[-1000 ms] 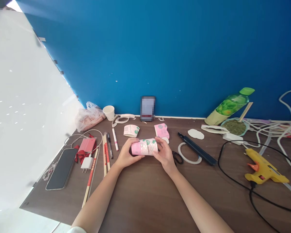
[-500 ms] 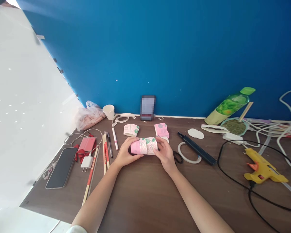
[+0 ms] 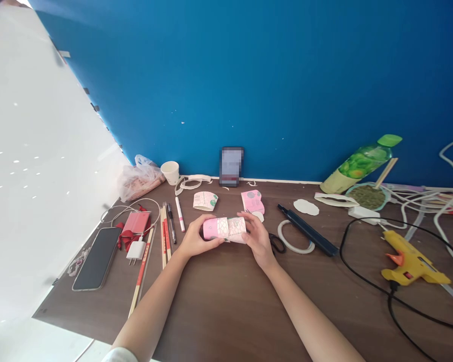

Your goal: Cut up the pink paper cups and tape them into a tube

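Between my hands lies a pink-and-white paper cylinder (image 3: 225, 229) with a floral print, apparently joined from cut paper-cup pieces, on its side. My left hand (image 3: 197, 236) grips its left end, thumb along the near side. Around the right end are the fingers of my right hand (image 3: 259, 240), with the thumb on the front. Just beyond are a cut printed cup piece (image 3: 205, 201) and a pink cut piece (image 3: 252, 201). Black-handled scissors (image 3: 277, 244) lie beside my right hand, their blades mostly hidden.
At the right are a yellow glue gun (image 3: 415, 261) with a black cord, a dark stick-like tool (image 3: 307, 231), a white ring (image 3: 294, 246) and a green bottle (image 3: 358, 166). Leftward lie chopsticks (image 3: 165, 236), pens (image 3: 179, 213), a phone (image 3: 97, 259) and a paper cup (image 3: 169, 172).
The paper cylinder has rolled slightly in my hands, so its green leaf print has turned partly out of sight. Both hands keep their hold in nearly the same place.
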`<state>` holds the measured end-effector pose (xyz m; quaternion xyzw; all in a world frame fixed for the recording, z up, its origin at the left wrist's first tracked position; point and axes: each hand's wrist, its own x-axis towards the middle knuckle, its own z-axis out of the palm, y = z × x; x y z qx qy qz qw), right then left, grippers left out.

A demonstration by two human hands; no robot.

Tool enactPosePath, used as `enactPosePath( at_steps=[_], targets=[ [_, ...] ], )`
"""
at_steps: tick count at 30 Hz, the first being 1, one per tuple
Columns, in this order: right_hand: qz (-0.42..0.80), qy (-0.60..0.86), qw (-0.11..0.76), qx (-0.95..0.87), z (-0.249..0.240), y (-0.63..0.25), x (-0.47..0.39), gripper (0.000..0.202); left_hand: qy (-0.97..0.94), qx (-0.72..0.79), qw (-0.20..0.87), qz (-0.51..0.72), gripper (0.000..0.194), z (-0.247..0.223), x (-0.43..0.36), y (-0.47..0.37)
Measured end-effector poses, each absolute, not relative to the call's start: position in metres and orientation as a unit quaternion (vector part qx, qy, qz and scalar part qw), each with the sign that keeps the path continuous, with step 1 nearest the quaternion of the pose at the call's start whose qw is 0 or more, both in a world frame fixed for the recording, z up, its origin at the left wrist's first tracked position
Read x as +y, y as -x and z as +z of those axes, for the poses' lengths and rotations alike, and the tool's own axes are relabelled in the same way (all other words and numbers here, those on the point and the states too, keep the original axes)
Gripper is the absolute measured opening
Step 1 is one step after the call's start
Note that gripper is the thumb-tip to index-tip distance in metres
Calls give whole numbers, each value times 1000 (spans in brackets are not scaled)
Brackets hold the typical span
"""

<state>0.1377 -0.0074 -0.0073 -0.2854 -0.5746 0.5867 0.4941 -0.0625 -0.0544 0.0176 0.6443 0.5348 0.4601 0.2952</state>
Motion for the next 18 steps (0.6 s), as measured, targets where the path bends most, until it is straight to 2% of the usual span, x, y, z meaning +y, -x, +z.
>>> enactPosePath(
  at_steps=[5,11,15,18],
  targets=[
    [591,272,495,-576,-6,-138,-8,52,-609,548,335,465,45,19,-53,62],
    [467,296,547,-629,-4,-138,-10,23,-517,543,441,494,43,18,-50,61],
    [368,323,532,-690,-4,-135,-12,15,-489,536,477,496,43,18,-49,60],
    [350,331,528,-699,-5,-132,-14,10,-489,541,476,492,42,19,-50,59]
  ],
)
